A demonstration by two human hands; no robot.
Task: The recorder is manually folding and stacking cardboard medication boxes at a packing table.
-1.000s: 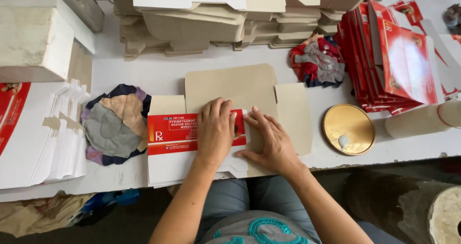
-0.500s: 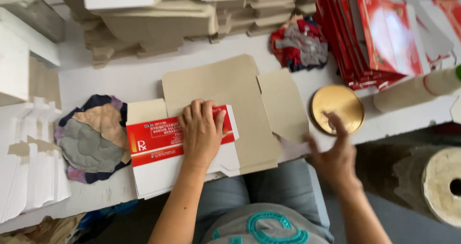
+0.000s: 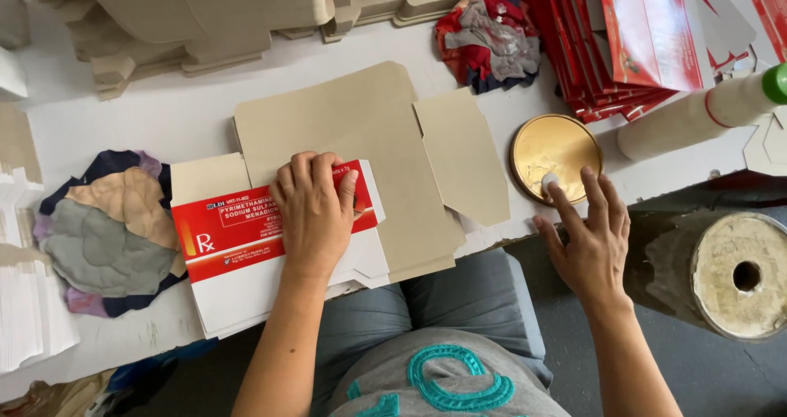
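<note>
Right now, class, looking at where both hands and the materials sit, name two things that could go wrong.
1. The right hand dabs a fingertip in the gold lid at the table's edge; a push might tip it off.
2. The red-and-white carton overhangs the edge, pinned only by the left hand; lifting it may let it slide.

rag pile (image 3: 106, 232), red cartons (image 3: 631, 40), bottle (image 3: 697, 118)

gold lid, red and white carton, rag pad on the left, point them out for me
gold lid (image 3: 566, 142), head view, on its bare upper face.
red and white carton (image 3: 234, 236), head view, on the red band.
rag pad (image 3: 102, 236), head view, on its grey middle patch.
</note>
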